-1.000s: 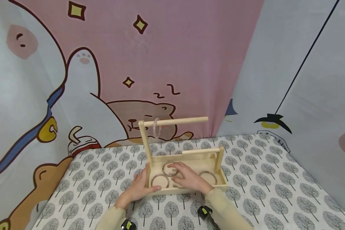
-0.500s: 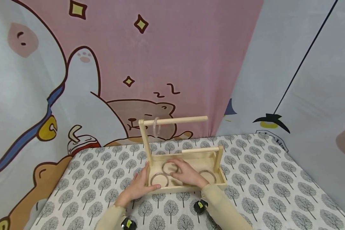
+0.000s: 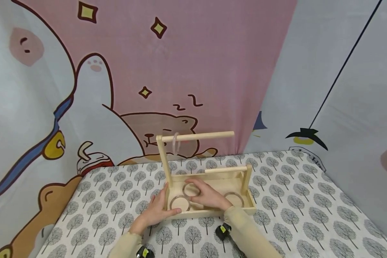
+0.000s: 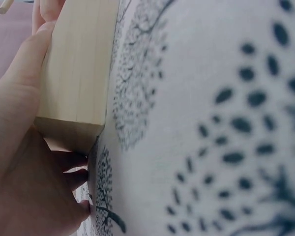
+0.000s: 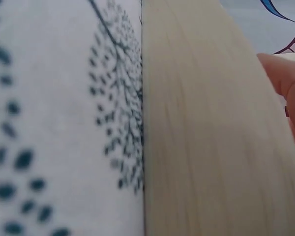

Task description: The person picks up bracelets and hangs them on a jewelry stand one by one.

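A pale wooden bracelet stand (image 3: 209,214) has a shallow tray base, with a tall bar at left and a lower bar at right. One clear bangle (image 3: 176,143) hangs on the tall bar. In the tray, a bangle (image 3: 183,190) lies under my right hand (image 3: 209,195), whose thumb and index finger grip its rim. Other bangles lie at the tray's front left (image 3: 171,204) and right (image 3: 243,200). My left hand (image 3: 156,208) grips the tray's left front corner, thumb over the front edge; in the left wrist view, its fingers (image 4: 76,178) reach round the end.
The stand rests on a tree-print cloth (image 3: 296,215) covering the table. A cartoon-print curtain (image 3: 213,64) hangs behind the table. The lower bar (image 3: 225,169) and the tall bar (image 3: 200,136) project above the tray.
My right hand's index finger and thumb have spread to either side of the middle bangle and closed on its rim. The left hand stays at the corner.
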`<state>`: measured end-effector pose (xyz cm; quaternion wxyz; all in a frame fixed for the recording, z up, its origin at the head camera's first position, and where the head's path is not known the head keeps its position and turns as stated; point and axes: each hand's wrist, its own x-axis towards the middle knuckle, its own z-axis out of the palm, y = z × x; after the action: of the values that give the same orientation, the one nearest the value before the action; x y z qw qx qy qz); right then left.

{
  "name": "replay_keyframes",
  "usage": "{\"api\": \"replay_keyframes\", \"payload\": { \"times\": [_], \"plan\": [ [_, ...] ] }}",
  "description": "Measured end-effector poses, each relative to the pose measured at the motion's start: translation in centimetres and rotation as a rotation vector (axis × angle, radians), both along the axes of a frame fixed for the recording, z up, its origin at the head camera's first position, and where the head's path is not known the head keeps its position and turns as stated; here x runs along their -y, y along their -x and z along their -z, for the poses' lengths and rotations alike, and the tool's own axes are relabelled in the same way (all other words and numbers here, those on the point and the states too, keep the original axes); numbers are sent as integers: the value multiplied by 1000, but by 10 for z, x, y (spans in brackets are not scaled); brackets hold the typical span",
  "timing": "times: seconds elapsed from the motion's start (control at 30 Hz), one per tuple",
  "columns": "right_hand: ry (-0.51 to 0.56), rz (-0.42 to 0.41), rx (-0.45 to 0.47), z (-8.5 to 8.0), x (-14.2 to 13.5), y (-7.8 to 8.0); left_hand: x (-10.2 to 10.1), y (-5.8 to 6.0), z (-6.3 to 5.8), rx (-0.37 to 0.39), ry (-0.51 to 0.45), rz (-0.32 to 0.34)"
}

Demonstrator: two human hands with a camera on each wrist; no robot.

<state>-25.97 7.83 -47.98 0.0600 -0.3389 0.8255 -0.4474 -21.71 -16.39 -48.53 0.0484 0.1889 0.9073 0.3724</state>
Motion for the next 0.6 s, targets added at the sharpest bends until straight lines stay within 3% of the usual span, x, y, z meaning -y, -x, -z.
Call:
{"api": "replay_keyframes", "payload": {
  "times": [0.3, 0.6],
  "plan": [
    [-125, -54, -82, -1, 6, 14, -2, 1, 5, -15, 0, 10],
    [-115, -32, 17, 1, 6, 15, -1, 0, 4, -2, 2, 2]
  ]
}}
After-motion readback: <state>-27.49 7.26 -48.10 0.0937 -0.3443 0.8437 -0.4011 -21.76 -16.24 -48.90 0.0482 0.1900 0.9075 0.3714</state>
